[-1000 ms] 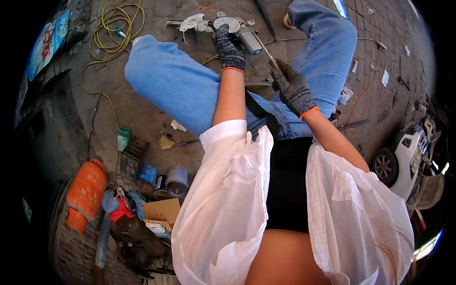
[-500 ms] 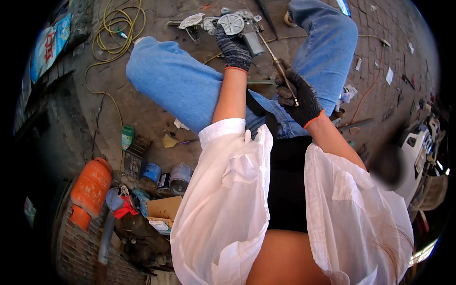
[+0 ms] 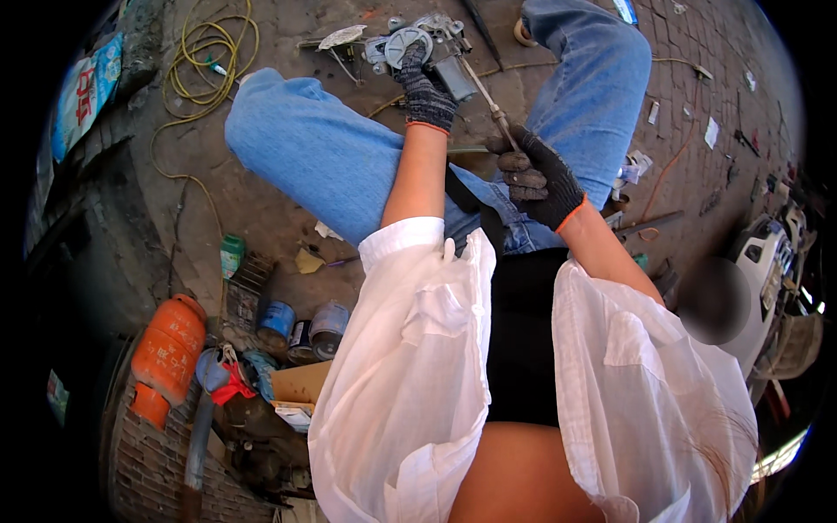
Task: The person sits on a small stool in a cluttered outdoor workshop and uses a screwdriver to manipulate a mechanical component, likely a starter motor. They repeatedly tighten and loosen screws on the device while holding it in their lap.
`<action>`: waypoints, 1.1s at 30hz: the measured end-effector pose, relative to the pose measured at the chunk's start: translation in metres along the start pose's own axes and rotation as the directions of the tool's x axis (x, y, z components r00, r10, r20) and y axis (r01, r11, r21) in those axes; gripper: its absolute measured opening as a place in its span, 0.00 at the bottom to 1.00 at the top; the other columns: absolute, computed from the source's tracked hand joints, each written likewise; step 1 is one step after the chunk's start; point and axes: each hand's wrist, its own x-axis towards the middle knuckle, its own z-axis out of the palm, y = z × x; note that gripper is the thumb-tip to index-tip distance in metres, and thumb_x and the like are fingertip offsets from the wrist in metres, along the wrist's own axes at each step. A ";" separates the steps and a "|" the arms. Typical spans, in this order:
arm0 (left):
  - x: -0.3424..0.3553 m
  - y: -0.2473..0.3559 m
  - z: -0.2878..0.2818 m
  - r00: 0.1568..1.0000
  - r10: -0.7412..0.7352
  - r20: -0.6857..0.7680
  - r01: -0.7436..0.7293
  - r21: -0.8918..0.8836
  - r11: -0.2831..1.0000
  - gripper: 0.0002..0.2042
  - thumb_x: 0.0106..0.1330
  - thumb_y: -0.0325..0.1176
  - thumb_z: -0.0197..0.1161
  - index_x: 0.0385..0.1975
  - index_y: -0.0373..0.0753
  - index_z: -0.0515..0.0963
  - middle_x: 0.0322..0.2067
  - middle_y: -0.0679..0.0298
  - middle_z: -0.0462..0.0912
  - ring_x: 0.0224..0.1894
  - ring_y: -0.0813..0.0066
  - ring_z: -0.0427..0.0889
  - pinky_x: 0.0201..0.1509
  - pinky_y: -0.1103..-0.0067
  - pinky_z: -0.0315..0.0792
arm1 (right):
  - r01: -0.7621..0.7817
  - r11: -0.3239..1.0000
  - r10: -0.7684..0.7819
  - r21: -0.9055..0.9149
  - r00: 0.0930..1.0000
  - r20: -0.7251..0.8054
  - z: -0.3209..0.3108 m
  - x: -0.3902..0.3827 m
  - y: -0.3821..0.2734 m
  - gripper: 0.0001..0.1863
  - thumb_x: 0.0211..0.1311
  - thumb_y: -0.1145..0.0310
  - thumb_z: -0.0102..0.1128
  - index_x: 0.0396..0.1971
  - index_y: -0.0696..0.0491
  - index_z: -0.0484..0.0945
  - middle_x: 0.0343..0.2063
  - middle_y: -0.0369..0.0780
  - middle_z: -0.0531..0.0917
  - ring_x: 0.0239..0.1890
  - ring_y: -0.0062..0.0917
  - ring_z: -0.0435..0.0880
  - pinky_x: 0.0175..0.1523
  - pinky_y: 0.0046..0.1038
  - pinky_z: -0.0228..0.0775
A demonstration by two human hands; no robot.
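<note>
head view, left hand [image 3: 426, 98] gripping motor assembly [image 3: 446, 50], disc [image 3: 399, 44] under thumb [image 3: 413, 59], right hand [image 3: 544, 179] closed round screwdriver [image 3: 498, 116]

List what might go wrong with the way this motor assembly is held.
1. The screwdriver in the right hand, its shaft angled at the motor assembly, could slip and jab the left hand gripping close by.
2. The motor assembly might twist if pushed, since only the left hand visibly steadies it.
</note>
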 end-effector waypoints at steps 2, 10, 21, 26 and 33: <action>-0.003 0.005 0.004 0.999 0.037 -0.002 -0.037 0.021 0.999 0.15 0.52 0.34 0.61 0.42 0.45 0.73 0.38 0.66 0.78 0.39 0.67 0.77 0.46 0.71 0.73 | 0.040 0.964 -0.096 -0.262 0.974 -0.205 0.007 -0.001 0.000 0.21 0.64 0.57 0.46 0.42 0.62 0.69 0.14 0.31 0.67 0.07 0.11 0.59 0.09 0.13 0.53; -0.025 0.012 0.029 0.999 -0.026 -0.027 0.026 -0.002 1.000 0.15 0.51 0.31 0.61 0.41 0.45 0.74 0.36 0.67 0.79 0.38 0.70 0.78 0.44 0.73 0.74 | -0.341 -0.158 -0.802 -0.927 0.591 -0.080 0.013 0.008 0.004 0.22 0.56 0.51 0.54 0.31 0.59 0.78 0.24 0.48 0.80 0.26 0.38 0.79 0.32 0.32 0.69; -0.019 0.015 0.020 0.998 0.059 0.003 -0.058 -0.072 0.996 0.16 0.53 0.35 0.59 0.43 0.44 0.73 0.40 0.64 0.78 0.40 0.64 0.77 0.45 0.67 0.73 | 0.298 0.800 -0.465 -0.520 0.857 -0.223 0.032 -0.006 -0.006 0.19 0.61 0.62 0.51 0.49 0.57 0.69 0.36 0.43 0.78 0.31 0.20 0.77 0.27 0.17 0.71; -0.006 0.011 0.005 0.998 0.059 0.037 -0.055 -0.099 0.994 0.16 0.54 0.37 0.58 0.43 0.43 0.73 0.40 0.63 0.78 0.41 0.63 0.77 0.45 0.66 0.73 | 0.348 0.933 -0.328 0.090 0.926 -0.185 0.053 -0.014 0.005 0.23 0.63 0.62 0.46 0.51 0.63 0.63 0.44 0.54 0.72 0.24 0.18 0.74 0.21 0.13 0.68; -0.017 0.007 0.013 1.000 -0.013 0.004 0.014 -0.074 0.997 0.18 0.52 0.33 0.58 0.45 0.45 0.71 0.42 0.63 0.76 0.42 0.66 0.76 0.48 0.70 0.73 | 0.272 0.958 -0.280 -0.085 0.954 -0.104 0.023 -0.003 0.002 0.15 0.64 0.60 0.45 0.41 0.57 0.69 0.19 0.38 0.74 0.05 0.12 0.57 0.08 0.13 0.52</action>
